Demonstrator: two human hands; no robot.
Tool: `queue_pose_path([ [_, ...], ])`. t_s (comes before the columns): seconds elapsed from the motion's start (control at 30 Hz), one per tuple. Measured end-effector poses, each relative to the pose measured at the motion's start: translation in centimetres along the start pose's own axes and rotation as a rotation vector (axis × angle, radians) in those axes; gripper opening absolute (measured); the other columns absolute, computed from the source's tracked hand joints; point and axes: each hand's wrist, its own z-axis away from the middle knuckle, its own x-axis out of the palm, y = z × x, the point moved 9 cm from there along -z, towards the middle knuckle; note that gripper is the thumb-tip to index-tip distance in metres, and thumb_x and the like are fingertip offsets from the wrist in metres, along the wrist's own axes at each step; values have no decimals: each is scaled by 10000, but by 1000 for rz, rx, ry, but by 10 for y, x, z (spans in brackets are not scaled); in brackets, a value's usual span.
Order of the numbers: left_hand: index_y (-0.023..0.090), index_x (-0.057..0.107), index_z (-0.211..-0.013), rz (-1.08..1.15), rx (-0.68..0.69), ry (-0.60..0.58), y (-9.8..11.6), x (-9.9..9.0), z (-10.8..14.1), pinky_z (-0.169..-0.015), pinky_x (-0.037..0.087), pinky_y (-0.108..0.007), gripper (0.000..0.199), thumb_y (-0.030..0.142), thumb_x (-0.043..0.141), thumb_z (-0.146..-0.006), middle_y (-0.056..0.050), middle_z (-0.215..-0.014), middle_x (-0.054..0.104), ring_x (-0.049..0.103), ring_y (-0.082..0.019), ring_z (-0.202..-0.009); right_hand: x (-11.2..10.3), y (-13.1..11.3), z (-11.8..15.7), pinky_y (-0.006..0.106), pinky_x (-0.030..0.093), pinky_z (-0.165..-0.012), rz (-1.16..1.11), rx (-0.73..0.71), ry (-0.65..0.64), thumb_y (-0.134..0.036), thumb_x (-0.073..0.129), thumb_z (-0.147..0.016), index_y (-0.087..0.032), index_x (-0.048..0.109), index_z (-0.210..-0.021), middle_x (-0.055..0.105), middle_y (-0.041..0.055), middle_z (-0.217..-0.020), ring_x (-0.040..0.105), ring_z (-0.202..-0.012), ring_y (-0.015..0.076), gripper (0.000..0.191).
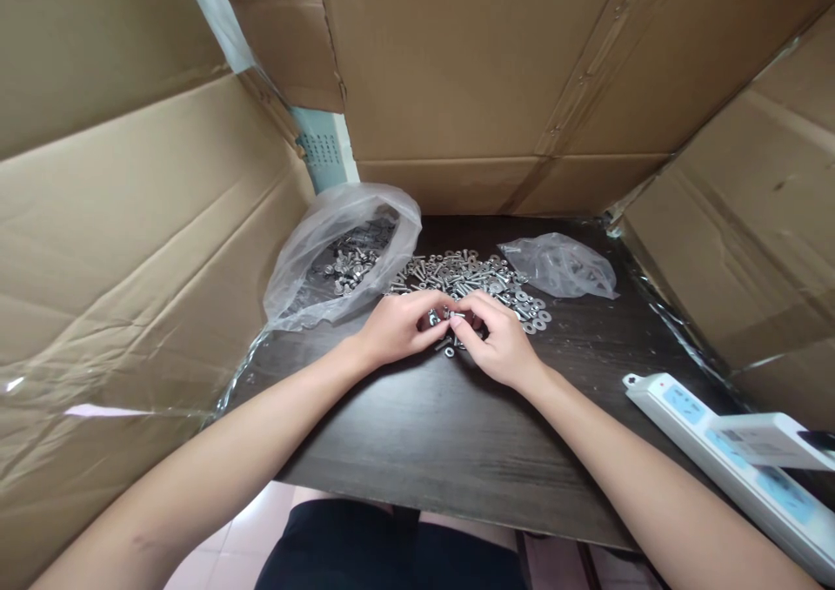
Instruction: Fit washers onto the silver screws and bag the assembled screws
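Both hands meet at the near edge of a loose pile of bolts, nuts and washers [479, 275] on the dark table. My left hand [408, 325] is curled, its thumb and fingertips closed around small metal hardware [434, 317]. Touching it from the right, my right hand [496, 338] pinches a small bolt [457, 315] between thumb and fingers. The exact parts between the fingertips are partly hidden. Just below the fingertips a single nut [450, 352] lies on the table.
An open clear plastic bag [293, 268] with bolts stands behind my left hand. A smaller plastic bag [561, 264] lies right of the pile. At the right is a white power strip [737, 459] with a plugged-in adapter. Cardboard walls [509, 68] surround the dark table [417, 433].
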Motion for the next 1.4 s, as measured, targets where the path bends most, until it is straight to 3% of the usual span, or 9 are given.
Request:
queue_pose_path([
  [0.73,185,665,-1090,12,1,-11,0,2,0,-631,492,-208,176,279,601,-957,-20,-949,734,620,-87,-622,2,2,0,332,467,-681,-10,15,-24,-278,505,-1039,-209,618,-894,615,43,-827,577,-742,186,197],
  [1.4,192,688,-1109,-9,-4,-14,1,1,0,-655,504,-222,212,329,592,-978,-31,-967,749,638,-103,-654,0,2,1,332,471,-665,0,19,-7,-228,562,-986,-207,616,-954,605,40,-852,573,-737,183,66],
])
